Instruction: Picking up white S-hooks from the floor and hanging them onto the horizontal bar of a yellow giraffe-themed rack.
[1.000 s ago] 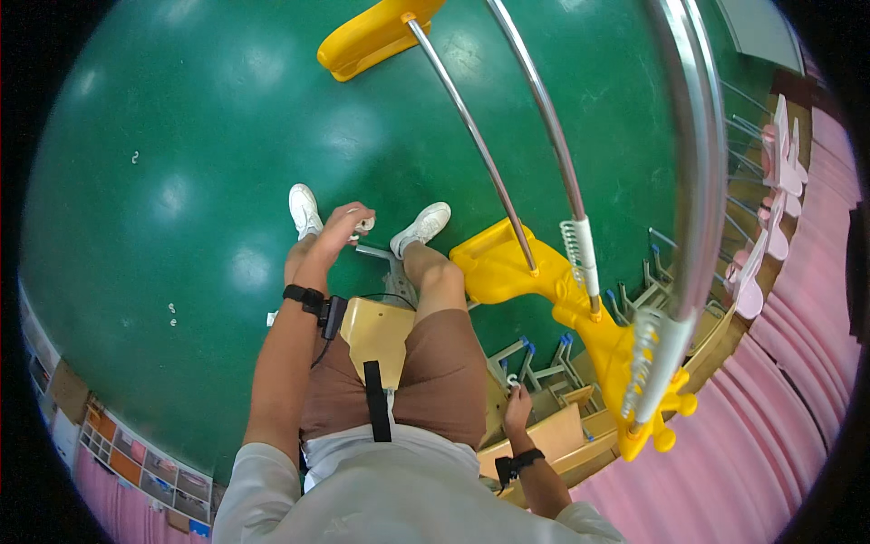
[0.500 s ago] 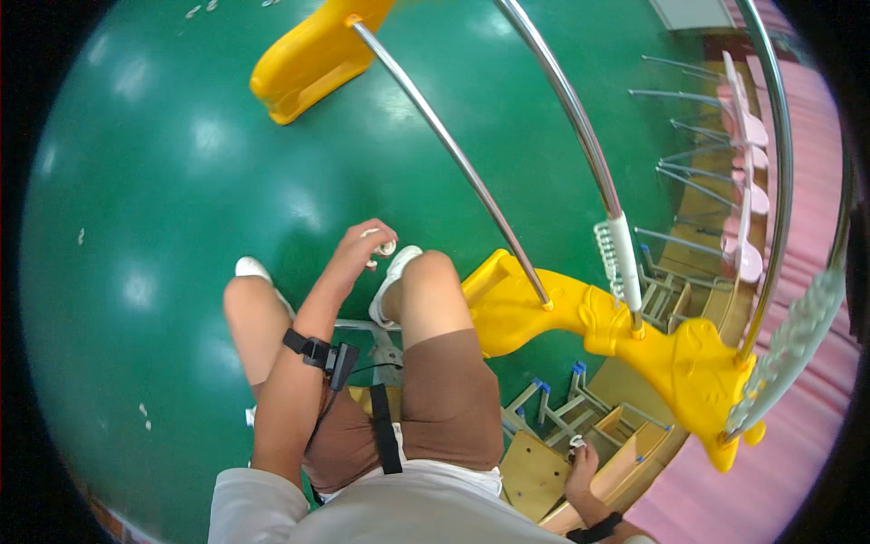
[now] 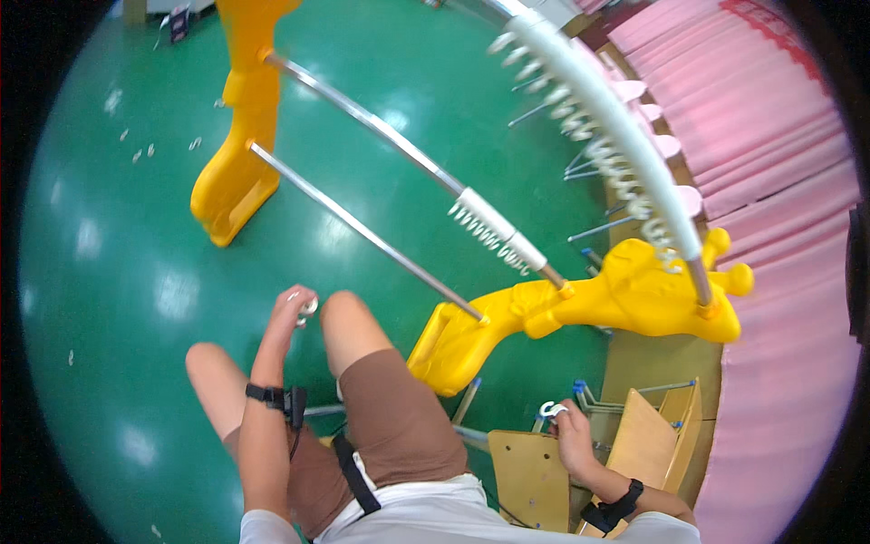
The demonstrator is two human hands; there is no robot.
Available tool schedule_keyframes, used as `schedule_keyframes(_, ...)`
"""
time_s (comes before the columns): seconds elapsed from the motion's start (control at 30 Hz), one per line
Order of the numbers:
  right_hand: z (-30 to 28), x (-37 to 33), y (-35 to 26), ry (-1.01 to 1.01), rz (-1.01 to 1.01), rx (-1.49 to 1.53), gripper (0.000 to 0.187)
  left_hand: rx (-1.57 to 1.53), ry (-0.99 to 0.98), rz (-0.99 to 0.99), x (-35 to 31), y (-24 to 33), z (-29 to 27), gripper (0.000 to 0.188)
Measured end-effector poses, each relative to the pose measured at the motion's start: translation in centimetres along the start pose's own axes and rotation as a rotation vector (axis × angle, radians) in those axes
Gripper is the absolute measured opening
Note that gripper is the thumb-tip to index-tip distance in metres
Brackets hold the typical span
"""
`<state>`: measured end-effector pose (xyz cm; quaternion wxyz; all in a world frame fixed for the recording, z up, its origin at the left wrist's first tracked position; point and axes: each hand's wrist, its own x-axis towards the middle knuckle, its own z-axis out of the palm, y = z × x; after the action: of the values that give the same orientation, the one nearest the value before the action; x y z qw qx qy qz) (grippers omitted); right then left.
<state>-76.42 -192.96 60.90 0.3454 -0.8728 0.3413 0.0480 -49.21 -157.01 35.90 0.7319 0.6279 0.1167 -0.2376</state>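
My left hand (image 3: 288, 313), closed in front of my knees, holds several small white plastic hooks (image 3: 310, 308), partly hidden by the fingers. To the right, my right hand (image 3: 575, 437) is raised above a wooden chair seat and pinches one white curved hook (image 3: 551, 411) by its end. Ahead stands a rack with a yellow giraffe-shaped side frame (image 3: 580, 304) and metal bars. A row of white hooks (image 3: 489, 238) hangs from a white sleeve on the middle bar (image 3: 372, 122). More hooks (image 3: 603, 145) line the white sleeve (image 3: 607, 95) on the top bar. Neither hand touches the rack.
The rack's other yellow side frame (image 3: 237, 172) stands at the far left. Several loose white pieces (image 3: 138, 156) lie on the green floor (image 3: 118, 272). Wooden chairs (image 3: 530, 476) crowd my right side. Pink cloth (image 3: 770, 181) and pink chairs (image 3: 666, 145) are beyond the rack.
The view has turned right, so the rack and my left hand sit differently in it. My right hand has come up and forward from beside the chair, carrying the hook toward the rack.
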Motion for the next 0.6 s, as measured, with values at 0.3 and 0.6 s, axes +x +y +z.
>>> schedule_keyframes(0.3,-0.2,-0.7,0.9,0.081,-0.186,0.128,0.016,0.071,0.035,0.083,-2.6,1.4,-0.8,0.018)
schedule_keyframes(0.6,-1.8,2.0,-3.7,0.162,-0.754,-0.218,0.019,0.065,0.112,0.095,-4.6,0.6,-3.3,0.018)
